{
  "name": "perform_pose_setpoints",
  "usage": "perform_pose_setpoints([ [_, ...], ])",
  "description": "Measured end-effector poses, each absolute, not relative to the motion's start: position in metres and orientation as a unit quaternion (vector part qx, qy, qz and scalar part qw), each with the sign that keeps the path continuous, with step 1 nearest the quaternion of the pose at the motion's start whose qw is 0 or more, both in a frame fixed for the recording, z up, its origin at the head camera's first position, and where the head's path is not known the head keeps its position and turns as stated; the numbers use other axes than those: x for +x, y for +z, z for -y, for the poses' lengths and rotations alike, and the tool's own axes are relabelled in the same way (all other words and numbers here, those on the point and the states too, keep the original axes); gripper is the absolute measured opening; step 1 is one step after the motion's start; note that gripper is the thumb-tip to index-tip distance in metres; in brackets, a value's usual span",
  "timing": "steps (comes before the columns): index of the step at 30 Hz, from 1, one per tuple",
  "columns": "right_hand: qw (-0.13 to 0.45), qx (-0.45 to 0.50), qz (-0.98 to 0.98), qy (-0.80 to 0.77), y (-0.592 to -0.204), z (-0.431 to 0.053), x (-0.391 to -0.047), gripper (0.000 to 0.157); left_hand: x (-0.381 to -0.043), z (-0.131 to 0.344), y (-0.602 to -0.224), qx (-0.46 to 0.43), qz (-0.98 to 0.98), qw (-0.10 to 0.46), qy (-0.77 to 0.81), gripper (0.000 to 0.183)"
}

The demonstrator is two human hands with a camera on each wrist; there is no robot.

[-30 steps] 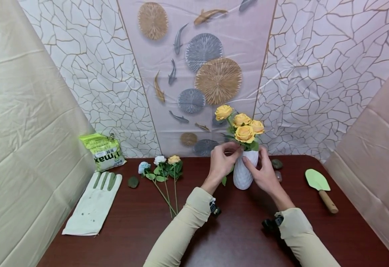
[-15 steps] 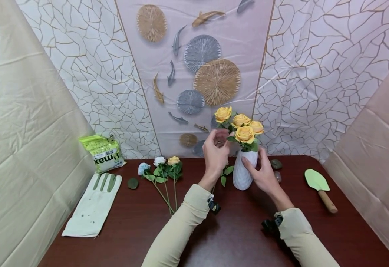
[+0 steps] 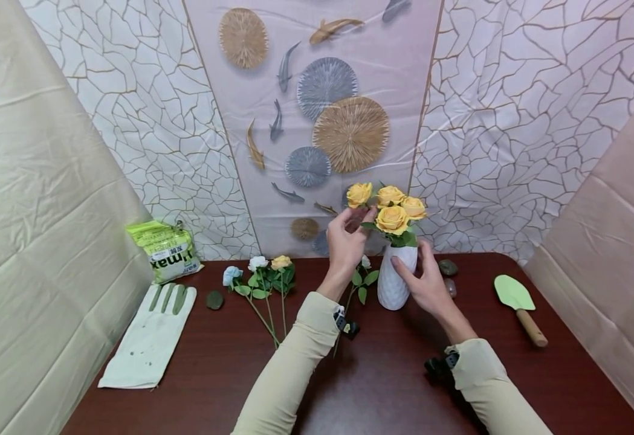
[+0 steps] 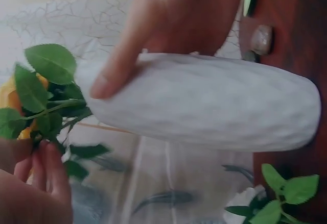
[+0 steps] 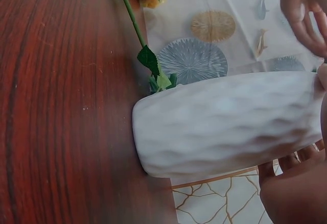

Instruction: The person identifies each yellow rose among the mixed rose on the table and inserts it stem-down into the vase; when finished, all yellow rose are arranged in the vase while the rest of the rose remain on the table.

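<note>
A white, dimpled vase (image 3: 391,287) stands on the table with several yellow roses (image 3: 391,220) in its mouth. My right hand (image 3: 431,284) grips the vase's upper part from the right, the thumb on its near side, as the left wrist view also shows. To the left of the other blooms leans one yellow rose (image 3: 359,195). Right below that bloom, my left hand (image 3: 345,241) pinches among its stem and leaves. Green leaves (image 4: 48,63) spread over the vase's rim in the left wrist view. The fingertips of the left hand are partly hidden by foliage there.
A white flower (image 3: 365,262) with a long stem lies just left of the vase. Further left are blue, white and yellow flowers (image 3: 259,278), a stone (image 3: 214,299), a glove (image 3: 148,338) and a green bag (image 3: 167,251). Stones (image 3: 448,267) and a trowel (image 3: 519,305) lie right.
My left hand has drawn back from the vase's mouth, then come up under the leftmost yellow rose, which now sits slightly lower. The right hand keeps its hold on the vase.
</note>
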State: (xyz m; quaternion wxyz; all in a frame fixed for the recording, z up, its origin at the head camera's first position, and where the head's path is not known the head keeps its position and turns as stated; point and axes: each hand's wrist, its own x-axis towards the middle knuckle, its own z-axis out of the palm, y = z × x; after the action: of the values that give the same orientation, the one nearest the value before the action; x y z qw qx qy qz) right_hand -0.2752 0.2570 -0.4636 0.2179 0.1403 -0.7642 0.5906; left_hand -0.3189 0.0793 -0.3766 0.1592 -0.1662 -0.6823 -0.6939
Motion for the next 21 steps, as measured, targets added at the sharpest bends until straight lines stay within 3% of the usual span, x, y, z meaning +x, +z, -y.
perform_pose_setpoints([
  [10,0.218,0.136,0.761,0.596,-0.463,-0.257,-0.275,0.053,-0.324,-0.088,-0.39,-0.154,0.73,0.135,-0.653,0.016],
  [21,0.212,0.127,0.764,0.596,-0.462,-0.254,-0.274,0.054,-0.324,-0.075,-0.395,-0.2,0.665,0.058,-0.717,0.017],
])
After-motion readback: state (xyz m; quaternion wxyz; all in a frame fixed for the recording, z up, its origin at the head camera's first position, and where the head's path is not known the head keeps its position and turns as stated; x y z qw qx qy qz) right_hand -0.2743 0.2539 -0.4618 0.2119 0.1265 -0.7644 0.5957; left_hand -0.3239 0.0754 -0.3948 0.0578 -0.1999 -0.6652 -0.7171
